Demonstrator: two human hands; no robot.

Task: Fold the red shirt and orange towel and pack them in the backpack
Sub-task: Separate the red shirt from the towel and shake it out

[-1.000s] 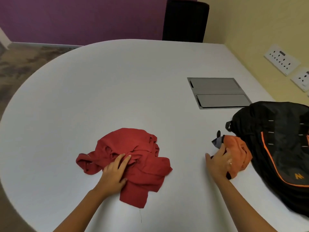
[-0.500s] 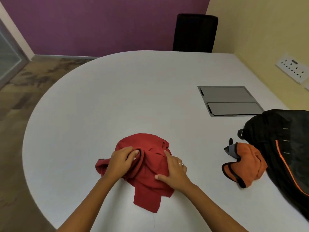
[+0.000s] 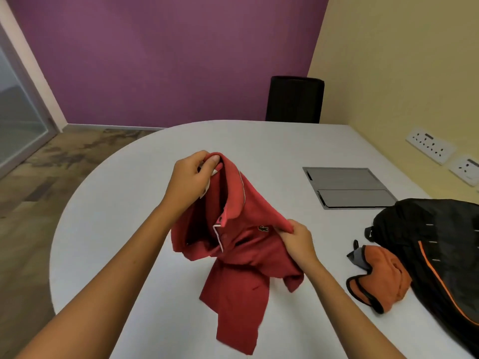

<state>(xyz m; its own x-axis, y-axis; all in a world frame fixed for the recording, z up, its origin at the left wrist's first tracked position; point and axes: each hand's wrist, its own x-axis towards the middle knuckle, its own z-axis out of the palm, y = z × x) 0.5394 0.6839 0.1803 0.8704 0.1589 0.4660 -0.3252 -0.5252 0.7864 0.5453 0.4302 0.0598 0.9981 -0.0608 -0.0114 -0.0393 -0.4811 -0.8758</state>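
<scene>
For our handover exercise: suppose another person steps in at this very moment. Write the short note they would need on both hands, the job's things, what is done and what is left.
Left hand pinches the red shirt at the collar, raised; right hand grips a shoulder edge lower down. The shirt hangs unfolded, its hem trailing on the white table.
Orange towel lies crumpled on the table against the black backpack.
Done: nothing folded or packed.
Left: fold shirt, fold towel, pack both in the backpack.

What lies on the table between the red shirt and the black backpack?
In the head view, the crumpled orange towel lies between the red shirt and the backpack, against the backpack's near side; bare white table separates towel from shirt.
</scene>
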